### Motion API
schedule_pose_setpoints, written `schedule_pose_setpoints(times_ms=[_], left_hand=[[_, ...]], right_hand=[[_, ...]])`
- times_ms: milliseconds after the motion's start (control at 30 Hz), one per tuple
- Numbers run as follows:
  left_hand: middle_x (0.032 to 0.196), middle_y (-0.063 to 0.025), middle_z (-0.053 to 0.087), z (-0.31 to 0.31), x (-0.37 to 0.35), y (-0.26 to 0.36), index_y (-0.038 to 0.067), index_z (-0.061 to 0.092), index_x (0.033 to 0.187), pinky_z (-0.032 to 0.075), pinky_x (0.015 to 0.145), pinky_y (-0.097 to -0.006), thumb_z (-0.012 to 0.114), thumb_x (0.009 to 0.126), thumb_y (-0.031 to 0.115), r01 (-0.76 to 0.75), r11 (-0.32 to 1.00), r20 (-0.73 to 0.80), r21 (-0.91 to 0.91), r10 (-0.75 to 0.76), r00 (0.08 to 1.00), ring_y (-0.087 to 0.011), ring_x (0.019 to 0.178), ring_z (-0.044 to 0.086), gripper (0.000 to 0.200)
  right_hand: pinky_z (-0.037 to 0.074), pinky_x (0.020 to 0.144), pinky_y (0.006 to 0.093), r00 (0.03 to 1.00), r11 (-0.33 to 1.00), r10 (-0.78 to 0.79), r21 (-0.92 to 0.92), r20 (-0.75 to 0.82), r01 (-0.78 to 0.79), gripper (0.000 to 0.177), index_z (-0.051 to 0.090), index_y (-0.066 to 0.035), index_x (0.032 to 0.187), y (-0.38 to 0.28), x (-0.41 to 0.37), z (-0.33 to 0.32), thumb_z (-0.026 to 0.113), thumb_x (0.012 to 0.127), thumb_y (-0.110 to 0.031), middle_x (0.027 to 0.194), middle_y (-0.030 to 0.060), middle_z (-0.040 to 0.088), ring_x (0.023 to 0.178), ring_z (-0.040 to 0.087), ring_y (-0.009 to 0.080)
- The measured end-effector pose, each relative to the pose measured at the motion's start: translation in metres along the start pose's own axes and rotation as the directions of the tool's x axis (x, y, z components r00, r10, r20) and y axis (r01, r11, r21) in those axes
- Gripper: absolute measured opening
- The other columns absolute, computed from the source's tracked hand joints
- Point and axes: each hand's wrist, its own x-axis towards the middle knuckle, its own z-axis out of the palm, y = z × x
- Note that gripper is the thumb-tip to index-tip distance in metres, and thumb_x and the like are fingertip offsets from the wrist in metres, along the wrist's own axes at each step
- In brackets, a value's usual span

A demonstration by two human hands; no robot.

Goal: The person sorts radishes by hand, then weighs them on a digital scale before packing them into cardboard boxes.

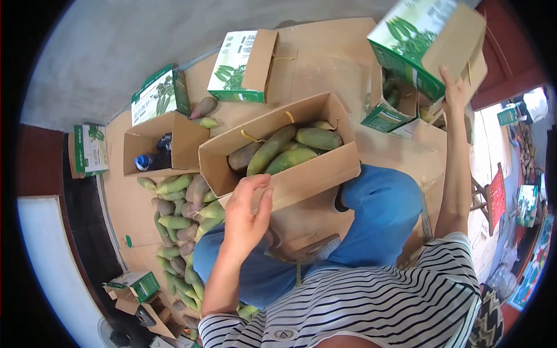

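Observation:
A brown cardboard box (278,194) stands open in front of my bent knees. Several green radishes (318,138) and some dark purplish ones (244,155) lie inside it. My left hand (248,211) is at the near left side of this box, thumb and fingers apart, with nothing in it. Off to the upper right, my arm is stretched out and my right hand (454,91) grips the edge of a green-and-white printed cardboard box (426,49), which is tilted. Below that, another open box (380,115) with radishes in it is partly covered in this view.
Loose radishes (174,220) are piled on the cardboard-covered floor at my left. A printed box (238,66) sits by the wall, and an open one (194,136) holds a blue-capped bottle (142,162). A red stool (496,194) stands at the right.

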Motion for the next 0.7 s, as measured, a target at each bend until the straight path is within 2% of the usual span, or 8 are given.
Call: schedule_pose_setpoints(times_ms=[67,133,200,267,367,467,600,700], left_hand=[[0.094,-0.0125,0.062,0.0,0.0,0.001,0.0,0.057,0.104,0.047,0.08,-0.0315,0.058,0.083,0.0,-0.046,0.997,0.016,0.067,0.045,0.999,-0.0231,0.089,0.061,0.021],[0.094,-0.0149,0.061,0.001,-0.001,-0.002,0.0,0.056,0.104,0.047,0.078,-0.034,0.06,0.081,0.0,-0.102,0.99,0.036,0.099,0.099,0.994,-0.0294,0.089,0.06,0.023],[0.096,-0.016,0.06,0.001,-0.002,-0.004,0.0,0.055,0.104,0.047,0.078,-0.0351,0.061,0.08,0.001,-0.147,0.98,0.051,0.131,0.142,0.989,-0.0319,0.089,0.06,0.024],[0.099,-0.0168,0.06,-0.001,-0.003,-0.006,0.0,0.055,0.105,0.047,0.079,-0.0386,0.063,0.079,0.003,-0.149,0.978,0.083,0.147,0.138,0.987,-0.0352,0.091,0.058,0.027],[0.101,-0.0156,0.06,-0.005,-0.005,-0.007,0.002,0.056,0.108,0.046,0.078,-0.0407,0.065,0.077,0.003,-0.151,0.977,0.112,0.152,0.135,0.985,-0.0357,0.092,0.057,0.032],[0.1,-0.0151,0.06,-0.008,-0.003,-0.011,0.002,0.055,0.107,0.046,0.076,-0.0399,0.066,0.074,0.002,-0.133,0.983,0.118,0.124,0.119,0.986,-0.0341,0.09,0.057,0.035],[0.099,-0.0145,0.06,-0.013,0.002,-0.01,0.001,0.055,0.107,0.046,0.074,-0.0388,0.068,0.071,0.001,-0.203,0.977,0.143,0.065,0.192,0.971,-0.0316,0.086,0.057,0.038],[0.098,-0.0143,0.059,-0.014,0.008,-0.015,0.0,0.054,0.107,0.047,0.072,-0.0382,0.069,0.07,0.001,-0.213,0.977,0.151,0.026,0.207,0.967,-0.0306,0.085,0.058,0.04]], right_hand=[[0.045,0.084,0.0281,0.99,0.998,-0.038,-0.047,0.136,0.045,0.042,0.055,0.003,0.113,-0.02,0.003,0.046,0.067,0.084,-0.025,0.106,0.0086,0.062,0.095,0.058,0.0153],[0.046,0.08,0.0261,0.961,0.981,-0.129,-0.113,0.245,0.161,0.04,0.059,0.002,0.107,-0.026,0.011,0.097,0.067,0.084,-0.029,0.098,0.0064,0.064,0.088,0.058,0.0128],[0.047,0.076,0.0271,0.936,0.937,-0.194,-0.228,0.295,0.266,0.038,0.061,0.002,0.1,-0.012,0.025,0.146,0.067,0.083,-0.032,0.089,0.0075,0.066,0.082,0.06,0.0139],[0.048,0.076,0.0336,0.923,0.794,-0.19,-0.5,0.336,0.345,0.042,0.06,0.003,0.097,-0.012,0.02,0.196,0.064,0.082,-0.036,0.087,0.0156,0.067,0.081,0.064,0.0236],[0.048,0.079,0.0415,0.907,0.646,-0.132,-0.659,0.399,0.384,0.041,0.06,0.002,0.095,0.032,0.022,0.253,0.06,0.081,-0.036,0.089,0.0231,0.064,0.086,0.062,0.0355],[0.047,0.079,0.0455,0.914,0.546,0.017,-0.77,0.404,0.33,0.036,0.061,0.0,0.093,0.065,0.016,0.282,0.056,0.081,-0.034,0.091,0.0247,0.063,0.089,0.059,0.0404],[0.047,0.079,0.0451,0.909,0.459,0.118,-0.834,0.399,0.306,0.034,0.062,-0.001,0.091,0.129,0.006,0.293,0.056,0.081,-0.033,0.091,0.0236,0.064,0.09,0.06,0.0397],[0.046,0.083,0.045,0.891,0.442,0.231,-0.858,0.391,0.262,0.037,0.063,-0.001,0.095,0.158,0.003,0.299,0.056,0.081,-0.035,0.098,0.0235,0.063,0.096,0.059,0.0385]])
